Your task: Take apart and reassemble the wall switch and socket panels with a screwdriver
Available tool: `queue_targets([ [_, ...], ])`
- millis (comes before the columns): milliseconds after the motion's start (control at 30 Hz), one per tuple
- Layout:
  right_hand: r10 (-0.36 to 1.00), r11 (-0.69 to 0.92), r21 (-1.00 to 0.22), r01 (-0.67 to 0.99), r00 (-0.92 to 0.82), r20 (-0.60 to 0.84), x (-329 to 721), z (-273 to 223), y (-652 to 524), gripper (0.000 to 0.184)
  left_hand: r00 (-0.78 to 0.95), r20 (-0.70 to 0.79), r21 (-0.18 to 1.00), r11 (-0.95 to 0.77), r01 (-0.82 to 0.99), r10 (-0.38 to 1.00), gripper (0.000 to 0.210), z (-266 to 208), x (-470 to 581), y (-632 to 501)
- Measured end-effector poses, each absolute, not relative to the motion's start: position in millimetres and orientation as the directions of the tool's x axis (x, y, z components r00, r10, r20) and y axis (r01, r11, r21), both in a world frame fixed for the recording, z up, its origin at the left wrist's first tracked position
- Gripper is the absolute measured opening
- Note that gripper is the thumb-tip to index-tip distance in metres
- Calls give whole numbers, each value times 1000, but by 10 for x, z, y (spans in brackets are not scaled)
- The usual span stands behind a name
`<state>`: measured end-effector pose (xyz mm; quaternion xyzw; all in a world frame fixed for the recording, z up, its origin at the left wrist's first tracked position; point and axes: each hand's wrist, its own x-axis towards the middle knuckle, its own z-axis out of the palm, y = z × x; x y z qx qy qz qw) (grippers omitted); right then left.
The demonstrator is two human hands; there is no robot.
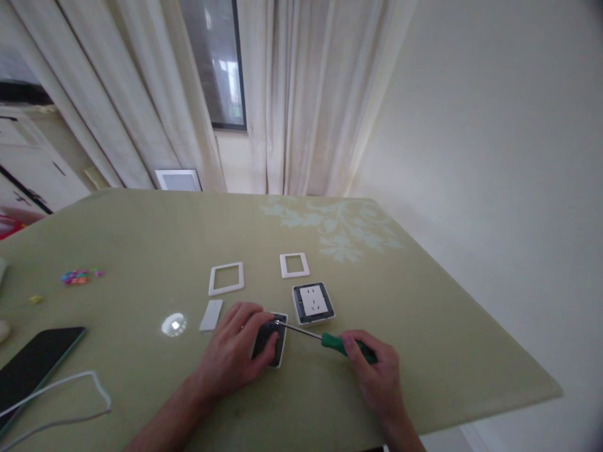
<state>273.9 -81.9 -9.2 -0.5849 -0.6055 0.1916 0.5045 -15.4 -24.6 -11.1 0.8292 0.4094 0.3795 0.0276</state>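
Observation:
My right hand [377, 367] grips the green handle of a screwdriver [301, 329], its metal shaft pointing left. The tip meets the upper part of a dark-faced switch box [281, 345] with a white edge. Over that box lies my left hand [240, 345], fingers curled on its top and thumb on its face, so much of it is hidden. Just behind and to the right sits a wall socket [313, 302] in a white box, its dark inner frame bare. Farther back are two white cover frames, the left frame [210, 279] and the right frame [282, 266]. A white switch rocker plate [211, 315] rests beside my left hand.
At the left lie a tablet-like dark device [42, 351], a white cable [101, 392] and a cluster of small colourful pieces [78, 277]. The green-covered table [452, 351] ends at a white wall on the right. Curtains [320, 94] hang behind it.

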Motion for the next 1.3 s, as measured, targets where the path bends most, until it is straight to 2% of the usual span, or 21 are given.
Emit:
queue_targets([
  [100,896,238,-821,519,208,392,2733,-86,-813,38,238,565,413,-520,748,790,24,-122,-344,-99],
  [233,882,250,-824,508,231,410,2736,-92,-809,36,263,416,428,-443,788,871,34,-200,-534,105],
  [433,874,267,-814,515,227,430,2744,-96,-831,33,206,366,463,-369,806,908,40,-204,-736,185],
  [500,870,274,-818,506,233,435,2750,-100,-841,33,234,320,452,-365,814,918,42,-203,-858,128],
  [633,876,276,-828,488,227,426,2757,-123,-844,34,397,216,381,-451,807,892,43,-322,-1070,-77],
  [700,881,280,-824,493,210,425,2754,-135,-841,33,410,224,376,-466,801,884,45,-410,-1128,-164],
  [833,879,289,-814,504,196,434,2742,-136,-840,31,329,277,402,-420,814,903,46,-495,-1191,-194],
  [1033,879,277,-807,522,201,432,2743,-121,-833,34,336,264,380,-418,825,904,64,-456,-1231,-15],
  [1167,876,269,-799,538,208,435,2733,-109,-832,36,367,237,344,-431,834,900,57,-431,-1210,59],
  [1300,878,267,-798,541,205,433,2728,-117,-832,36,402,218,246,-448,859,889,45,-313,-1098,115],
])
